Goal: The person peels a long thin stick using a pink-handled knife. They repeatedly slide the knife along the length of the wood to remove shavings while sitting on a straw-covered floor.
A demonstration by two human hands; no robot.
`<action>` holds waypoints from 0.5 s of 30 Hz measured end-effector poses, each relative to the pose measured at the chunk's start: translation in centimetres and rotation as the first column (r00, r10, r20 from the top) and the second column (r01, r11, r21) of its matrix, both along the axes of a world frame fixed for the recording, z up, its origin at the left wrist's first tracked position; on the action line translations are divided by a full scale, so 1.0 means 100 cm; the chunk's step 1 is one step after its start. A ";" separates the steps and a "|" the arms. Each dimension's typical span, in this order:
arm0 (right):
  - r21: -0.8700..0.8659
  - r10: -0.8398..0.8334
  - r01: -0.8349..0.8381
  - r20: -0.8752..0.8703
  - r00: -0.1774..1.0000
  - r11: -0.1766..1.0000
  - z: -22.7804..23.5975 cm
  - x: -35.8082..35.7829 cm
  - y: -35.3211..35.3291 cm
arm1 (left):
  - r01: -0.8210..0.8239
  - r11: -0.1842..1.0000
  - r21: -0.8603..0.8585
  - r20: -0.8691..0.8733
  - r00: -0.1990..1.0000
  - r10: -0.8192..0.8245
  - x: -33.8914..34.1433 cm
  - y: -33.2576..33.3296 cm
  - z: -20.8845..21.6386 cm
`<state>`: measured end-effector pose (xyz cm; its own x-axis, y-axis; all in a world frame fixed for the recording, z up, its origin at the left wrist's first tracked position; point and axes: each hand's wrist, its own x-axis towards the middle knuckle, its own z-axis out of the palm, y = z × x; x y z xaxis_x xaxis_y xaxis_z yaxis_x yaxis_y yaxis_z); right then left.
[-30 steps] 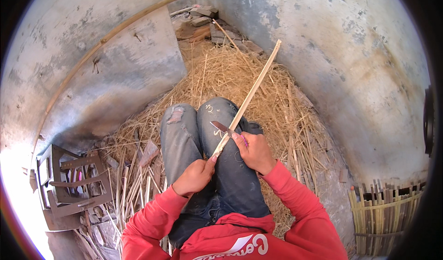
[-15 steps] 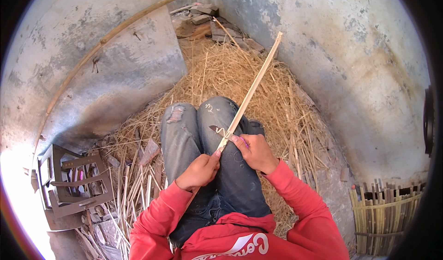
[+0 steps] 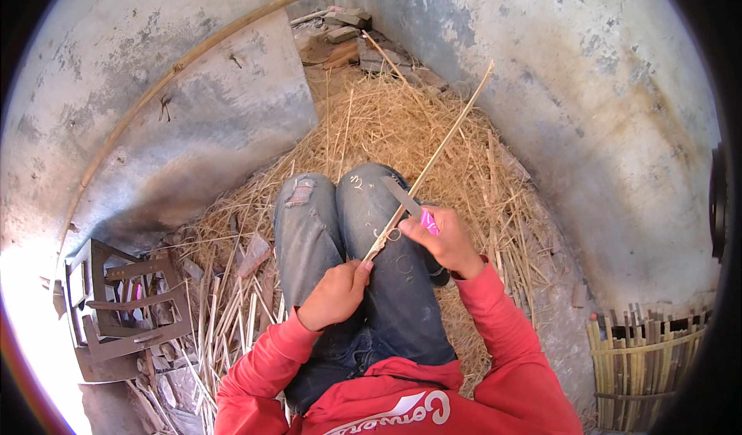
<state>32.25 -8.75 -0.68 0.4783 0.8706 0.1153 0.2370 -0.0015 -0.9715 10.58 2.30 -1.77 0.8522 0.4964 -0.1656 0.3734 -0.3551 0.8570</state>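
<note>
My left hand (image 3: 337,293) is closed round the lower end of a long pale bamboo strip (image 3: 443,144), which slants up and away to the right over my thigh. A knife (image 3: 402,195) with a pink handle sits in my closed right hand (image 3: 444,238); its flat grey blade points up and left, beside or across the strip. The exact contact of blade and strip cannot be made out. Thin curled shavings (image 3: 384,242) cling to the strip just above my left hand. More small curls lie on the knees of my jeans (image 3: 355,203).
Straw-like shavings (image 3: 402,126) cover the floor ahead. Left stand a broken dark wooden frame (image 3: 135,304) and a heap of loose sticks (image 3: 224,311). A slatted bamboo basket (image 3: 645,365) is at the right. A long bent pole (image 3: 178,66) arches along the left wall; bricks (image 3: 344,29) lie in the far corner.
My right hand has shifted slightly up and right with the knife, whose blade and pink handle now show more. The strip has turned, showing a narrower side, its tip a little further right.
</note>
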 end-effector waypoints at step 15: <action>0.008 0.036 -0.039 0.219 0.975 0.999 0.006 -0.044 -0.009 | 0.035 0.935 -0.352 -0.109 0.991 -0.078 -0.002 0.005 -0.005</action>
